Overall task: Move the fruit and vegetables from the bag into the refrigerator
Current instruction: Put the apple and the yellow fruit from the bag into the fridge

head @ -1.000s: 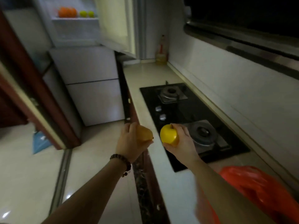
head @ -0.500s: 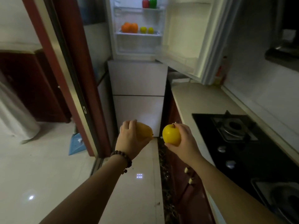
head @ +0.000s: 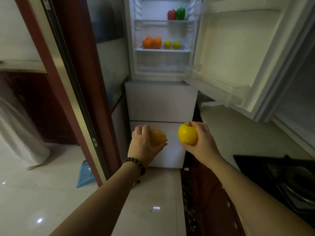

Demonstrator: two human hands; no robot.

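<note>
My left hand (head: 143, 145) grips a yellow-orange pear (head: 157, 137); its stem end points right. My right hand (head: 202, 142) grips a yellow apple (head: 187, 133) with its stem up. Both hands are held out in front of the white refrigerator (head: 162, 103), below its open upper compartment. On the lower lit shelf (head: 162, 49) lie two oranges (head: 152, 43) and two small yellow fruits (head: 172, 44). A red pepper (head: 171, 14) and a green pepper (head: 180, 13) stand on the shelf above. The bag is out of view.
The refrigerator door (head: 238, 53) swings open to the right, over the pale countertop (head: 238, 133). A black gas hob (head: 289, 178) lies at the right edge. A dark red door frame (head: 71, 92) stands on the left. A blue dustpan (head: 85, 174) rests on the tiled floor.
The view has swung from the countertop and hob toward the refrigerator and drawn closer to it. The red bag has left the view. Both hands keep their fruit.
</note>
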